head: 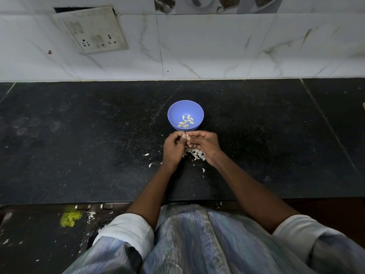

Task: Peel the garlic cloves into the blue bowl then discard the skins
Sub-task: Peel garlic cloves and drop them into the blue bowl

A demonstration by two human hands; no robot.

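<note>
Nearest, the person's torso in a blue-grey patterned garment with white rolled sleeves (128,232) fills the lower frame, and both bare forearms reach forward over the black stone desk (79,155). On the floor at lower left lies a yellow-green scrap (70,218). Beyond the desk edge, a heap of white garlic skins (194,153) lies partly under the wrists, with loose flakes scattered close around it. Directly above the heap the left hand (173,147) and right hand (205,144) meet, fingers curled, fingertips together on a small pale garlic clove (187,137); each grip is narrow, pinching that clove. Just past the hands stands the blue bowl (172,113), upright, near but apart from the fingertips, holding several peeled cloves (185,122) on its bottom. Farthest, a white marbled tile wall rises, carrying a grimy switch-and-socket plate (94,30) at upper left.
</note>
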